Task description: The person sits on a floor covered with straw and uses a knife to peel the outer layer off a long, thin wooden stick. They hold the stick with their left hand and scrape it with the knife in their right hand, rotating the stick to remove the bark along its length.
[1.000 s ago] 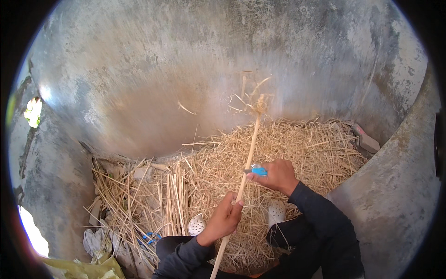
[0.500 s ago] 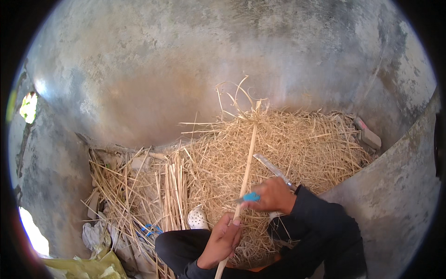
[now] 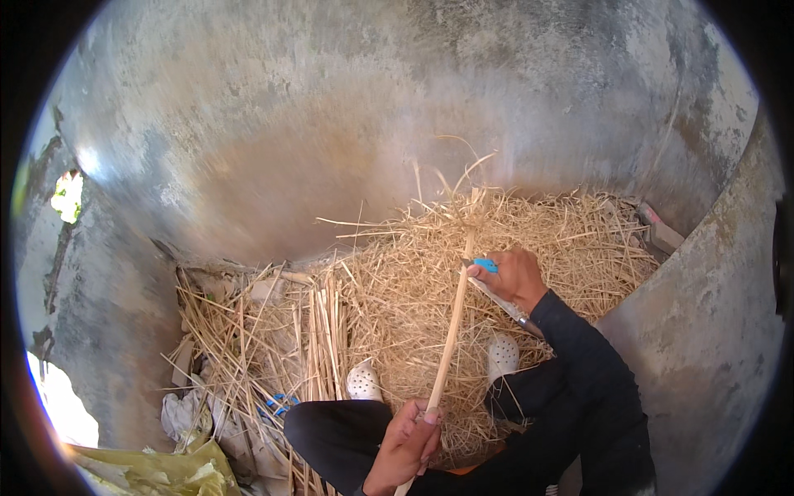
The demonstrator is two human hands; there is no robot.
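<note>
A long pale strip, which looks like split bamboo (image 3: pixel 452 331), slants up and away between my legs, with thin curled shavings at its far end. My left hand (image 3: pixel 405 442) is closed round its near part. Farther up the strip, my right hand (image 3: pixel 513 277) grips a small blue-handled knife (image 3: pixel 485 265); its short dark blade meets the strip, and the fingers hide most of the handle. Just under my right hand a larger long-bladed knife (image 3: pixel 517 316) lies on the shavings, partly covered by the hand.
Pale shavings (image 3: pixel 571 240) heap over the floor. Several cut strips (image 3: pixel 328 331) lie in a bundle at left, by my white perforated shoes (image 3: pixel 363 381). A yellowish sack (image 3: pixel 157 469) is at lower left, a brick-like block (image 3: pixel 662 236) at far right, and a grey wall (image 3: pixel 331 124) beyond.
My right hand with the blue-handled knife has moved up and away along the strip, toward its far end. My left hand keeps its hold. The view has shifted slightly.
</note>
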